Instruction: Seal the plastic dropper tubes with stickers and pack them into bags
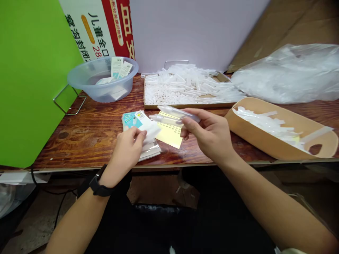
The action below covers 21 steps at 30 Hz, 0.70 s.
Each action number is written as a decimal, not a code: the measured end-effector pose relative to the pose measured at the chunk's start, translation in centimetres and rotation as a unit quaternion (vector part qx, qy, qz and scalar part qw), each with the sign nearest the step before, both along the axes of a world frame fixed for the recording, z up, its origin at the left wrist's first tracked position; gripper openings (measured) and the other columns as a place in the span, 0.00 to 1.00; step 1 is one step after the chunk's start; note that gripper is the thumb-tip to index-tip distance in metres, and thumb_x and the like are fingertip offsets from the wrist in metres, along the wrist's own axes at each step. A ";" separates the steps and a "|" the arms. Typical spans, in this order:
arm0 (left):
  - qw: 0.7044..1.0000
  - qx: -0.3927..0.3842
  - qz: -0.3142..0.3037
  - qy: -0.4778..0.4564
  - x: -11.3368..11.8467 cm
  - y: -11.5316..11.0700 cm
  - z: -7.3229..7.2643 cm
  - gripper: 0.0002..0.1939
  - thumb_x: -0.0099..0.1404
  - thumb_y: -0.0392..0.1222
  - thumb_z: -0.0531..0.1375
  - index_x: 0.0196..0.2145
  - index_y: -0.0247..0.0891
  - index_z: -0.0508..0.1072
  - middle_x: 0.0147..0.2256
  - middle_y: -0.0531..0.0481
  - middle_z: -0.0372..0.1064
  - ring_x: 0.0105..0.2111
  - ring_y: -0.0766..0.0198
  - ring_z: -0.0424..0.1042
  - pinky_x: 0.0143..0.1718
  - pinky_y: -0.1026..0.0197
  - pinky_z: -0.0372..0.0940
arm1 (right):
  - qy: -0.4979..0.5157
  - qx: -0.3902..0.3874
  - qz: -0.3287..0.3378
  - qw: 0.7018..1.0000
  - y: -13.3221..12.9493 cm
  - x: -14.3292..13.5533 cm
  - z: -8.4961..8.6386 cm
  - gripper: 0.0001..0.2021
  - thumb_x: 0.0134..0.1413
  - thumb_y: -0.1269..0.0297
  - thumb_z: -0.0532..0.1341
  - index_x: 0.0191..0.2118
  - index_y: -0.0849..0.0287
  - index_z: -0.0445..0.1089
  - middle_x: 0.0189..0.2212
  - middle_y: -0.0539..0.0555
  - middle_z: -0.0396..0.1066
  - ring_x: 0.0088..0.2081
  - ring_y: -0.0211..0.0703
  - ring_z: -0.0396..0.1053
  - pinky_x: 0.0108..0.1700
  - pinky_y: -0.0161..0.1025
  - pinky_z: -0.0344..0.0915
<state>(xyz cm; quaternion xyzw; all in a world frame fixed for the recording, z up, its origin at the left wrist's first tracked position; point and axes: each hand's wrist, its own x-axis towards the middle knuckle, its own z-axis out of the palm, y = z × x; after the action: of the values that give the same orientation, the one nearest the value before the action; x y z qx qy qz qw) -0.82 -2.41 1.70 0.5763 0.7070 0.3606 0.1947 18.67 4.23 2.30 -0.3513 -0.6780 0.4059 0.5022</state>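
Note:
My left hand [131, 143], with a black band on its wrist, is closed in a pinch on a whitish see-through plastic bag [153, 129]. Under it lies a stack of printed blue-and-white packets [132, 120] near the table's front edge. Between the thumb and fingers of my right hand [209, 132] are two slim translucent plastic tubes [176, 112], pointing left toward the bag. A yellow sticker sheet [171, 137] with rows of small oval marks lies beneath the tubes, beside the stack.
A cardboard tray [185, 106] of loose clear tubes and small white pieces stands behind. At right is a tan bin [254, 135] of white strips, with a large clear plastic bag [288, 77] behind it. A blue basin [102, 88] holding packets sits back left, near a green panel [34, 81].

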 end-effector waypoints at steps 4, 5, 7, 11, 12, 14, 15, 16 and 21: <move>0.989 0.128 0.070 -0.028 0.7 0.5 -1.0 0.12 0.68 0.44 0.51 0.34 0.35 0.70 0.35 0.44 0.74 0.33 0.60 0.73 0.35 0.59 0.65 | -0.138 0.097 -0.041 0.985 -1.1 -0.9 -0.4 0.11 0.55 0.63 0.61 0.41 0.63 0.74 0.21 0.51 0.72 0.22 0.39 0.69 0.26 0.36 0.65; 0.985 0.157 0.065 -0.017 1.0 0.6 -1.2 0.11 0.69 0.43 0.51 0.35 0.35 0.70 0.38 0.43 0.75 0.35 0.59 0.74 0.37 0.58 0.66 | -0.162 0.125 -0.065 0.977 -1.1 -1.3 -0.6 0.11 0.55 0.63 0.61 0.40 0.64 0.74 0.23 0.53 0.73 0.25 0.41 0.71 0.28 0.37 0.66; 0.975 0.216 0.040 0.029 1.9 0.6 -1.5 0.10 0.69 0.40 0.50 0.38 0.34 0.69 0.42 0.40 0.74 0.40 0.57 0.75 0.41 0.56 0.68 | -0.176 0.161 -0.100 0.966 -1.0 -2.1 -1.2 0.10 0.56 0.64 0.60 0.39 0.64 0.75 0.28 0.56 0.75 0.29 0.44 0.72 0.32 0.38 0.67; 0.939 0.322 -0.024 0.122 3.9 0.6 -2.0 0.10 0.69 0.34 0.49 0.37 0.32 0.69 0.52 0.34 0.68 0.54 0.54 0.68 0.53 0.51 0.65 | -0.136 0.171 -0.089 0.972 -0.3 -3.6 -2.4 0.10 0.57 0.64 0.58 0.40 0.62 0.74 0.33 0.56 0.75 0.34 0.45 0.73 0.37 0.40 0.68; 0.930 0.340 -0.034 0.134 4.4 0.6 -2.1 0.10 0.69 0.33 0.49 0.38 0.31 0.69 0.53 0.32 0.67 0.56 0.53 0.66 0.55 0.50 0.64 | -0.117 0.173 -0.082 0.975 -0.1 -3.8 -2.7 0.09 0.58 0.65 0.58 0.40 0.61 0.73 0.34 0.56 0.75 0.36 0.45 0.73 0.38 0.41 0.68; 0.916 0.367 -0.049 0.153 5.3 0.5 -2.2 0.10 0.69 0.31 0.49 0.42 0.29 0.69 0.54 0.30 0.65 0.58 0.53 0.63 0.58 0.50 0.62 | -0.064 0.169 -0.080 0.980 0.2 -4.3 -3.2 0.09 0.58 0.64 0.58 0.42 0.59 0.72 0.39 0.56 0.74 0.40 0.45 0.72 0.40 0.41 0.69; 0.909 0.380 -0.055 0.161 5.7 0.5 -2.2 0.11 0.68 0.30 0.49 0.44 0.28 0.69 0.54 0.30 0.66 0.59 0.53 0.62 0.58 0.50 0.62 | -0.031 0.158 -0.082 0.983 0.3 -4.4 -3.3 0.09 0.58 0.63 0.58 0.42 0.58 0.72 0.41 0.56 0.74 0.41 0.45 0.72 0.40 0.40 0.69; 0.902 0.392 -0.061 0.169 6.0 0.4 -2.2 0.12 0.67 0.29 0.50 0.46 0.27 0.68 0.54 0.30 0.66 0.59 0.53 0.61 0.58 0.50 0.62 | 0.004 0.139 -0.082 0.987 0.4 -4.5 -3.4 0.10 0.58 0.61 0.58 0.43 0.57 0.71 0.43 0.56 0.73 0.41 0.44 0.71 0.38 0.40 0.69; 0.882 0.432 -0.115 0.147 5.7 -0.3 -1.8 0.12 0.65 0.30 0.54 0.47 0.30 0.66 0.54 0.31 0.65 0.59 0.51 0.61 0.57 0.48 0.63 | 0.160 -0.014 -0.027 0.987 0.9 -4.3 -2.4 0.16 0.48 0.53 0.66 0.38 0.57 0.68 0.26 0.48 0.71 0.24 0.36 0.67 0.27 0.34 0.66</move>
<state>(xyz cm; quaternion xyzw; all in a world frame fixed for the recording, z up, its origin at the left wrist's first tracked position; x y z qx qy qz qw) 4.84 -2.73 -0.08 0.7267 0.4304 0.5169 -0.1398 14.34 5.11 -0.15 -0.3069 -0.5735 0.4530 0.6097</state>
